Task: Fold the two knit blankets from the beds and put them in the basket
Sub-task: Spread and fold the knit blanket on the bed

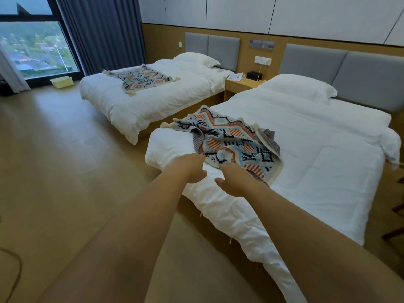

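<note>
1. Head view: the near knit blanket lies rumpled on the foot end of the near bed, partly turned over on itself.
2. The left hand and right hand reach side by side to the blanket's near edge. Their fingertips are hidden, so I cannot tell whether either one pinches it.
3. The far knit blanket lies spread flat on the far bed.
4. The basket sits on the floor by the window, well apart from both beds.
</note>
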Motion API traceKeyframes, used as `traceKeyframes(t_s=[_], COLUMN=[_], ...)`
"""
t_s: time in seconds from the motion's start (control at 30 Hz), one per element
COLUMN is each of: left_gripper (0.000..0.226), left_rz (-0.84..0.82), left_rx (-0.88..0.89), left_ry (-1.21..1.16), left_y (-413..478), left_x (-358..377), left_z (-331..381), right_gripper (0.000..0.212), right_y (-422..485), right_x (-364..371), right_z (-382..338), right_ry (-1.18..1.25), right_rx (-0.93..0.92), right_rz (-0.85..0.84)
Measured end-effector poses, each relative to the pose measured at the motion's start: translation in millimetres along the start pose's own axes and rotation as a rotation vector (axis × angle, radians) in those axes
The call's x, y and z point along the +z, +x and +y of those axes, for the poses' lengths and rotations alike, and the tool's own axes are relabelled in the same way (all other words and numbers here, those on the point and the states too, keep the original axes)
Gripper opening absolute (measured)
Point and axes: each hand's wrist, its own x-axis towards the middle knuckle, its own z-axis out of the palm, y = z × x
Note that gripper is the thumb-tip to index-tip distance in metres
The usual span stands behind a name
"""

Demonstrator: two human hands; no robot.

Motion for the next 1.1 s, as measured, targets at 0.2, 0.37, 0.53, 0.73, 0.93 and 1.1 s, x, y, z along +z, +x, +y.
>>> traceKeyframes(t_s=[0.2,0.37,0.53,0.73,0.93,1.1], left_gripper=[0.052,0.048,0.048,0.051,0.055,0.053], left_rz=[-0.025,-0.050,-0.127,-0.152,-0.240,-0.350], left_rx=[0.013,0.013,0.016,-0.014,0.039,0.134], left_ry=[-0.008,-0.032,-0.052,-0.094,-0.079,-0.037], left_y=[90.6,190.5,285.4,379.4,472.6,568.5], left_x=[-2.3,-14.3,-29.3,-23.8,-0.4,26.3], left_z=[-43.5,-72.2,-97.3,-144.3,-195.9,-255.0], right_gripper=[0.045,0.041,0.024,0.019,0.024,0.028], right_y=[107.2,217.9,323.5,423.4,514.5,606.2], right_x=[5.2,4.8,-5.7,3.9,26.1,55.2], right_z=[11.6,37.6,56.7,74.7,78.1,73.4], right_ry=[0.033,0.061,0.143,0.136,0.158,0.155], right_rx=[0.017,0.034,0.063,0.069,0.108,0.195], right_rz=[-0.029,-0.031,-0.107,-0.192,-0.203,-0.233])
